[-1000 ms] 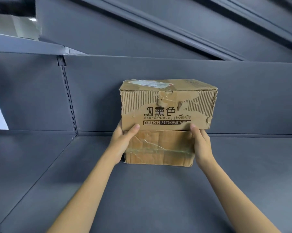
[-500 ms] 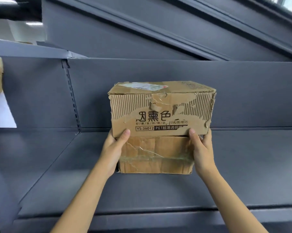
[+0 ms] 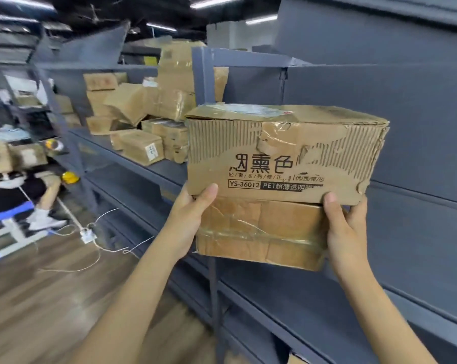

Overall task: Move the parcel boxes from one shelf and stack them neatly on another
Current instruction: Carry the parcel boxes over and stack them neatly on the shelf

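I hold two stacked parcel boxes in the air in front of a grey shelf point(image 3: 288, 292). The upper box point(image 3: 285, 151) is larger, torn, with black printed characters on its front. The lower box point(image 3: 259, 232) is smaller, taped and crumpled. My left hand point(image 3: 190, 214) grips the stack's left side, thumb on the upper box's front. My right hand point(image 3: 345, 229) grips the right side, thumb on the upper box's bottom edge. Both boxes are clear of the shelf board.
The grey shelf to the left carries several cardboard parcels point(image 3: 143, 122). A grey upright post point(image 3: 203, 77) separates the two bays. On the wooden floor at the left are a seated person point(image 3: 14, 187), a power strip point(image 3: 86, 235) and loose cables.
The two boxes have been lifted off the shelf and pulled toward me. My view has swung left, bringing the neighbouring shelf of parcels and the floor into sight.
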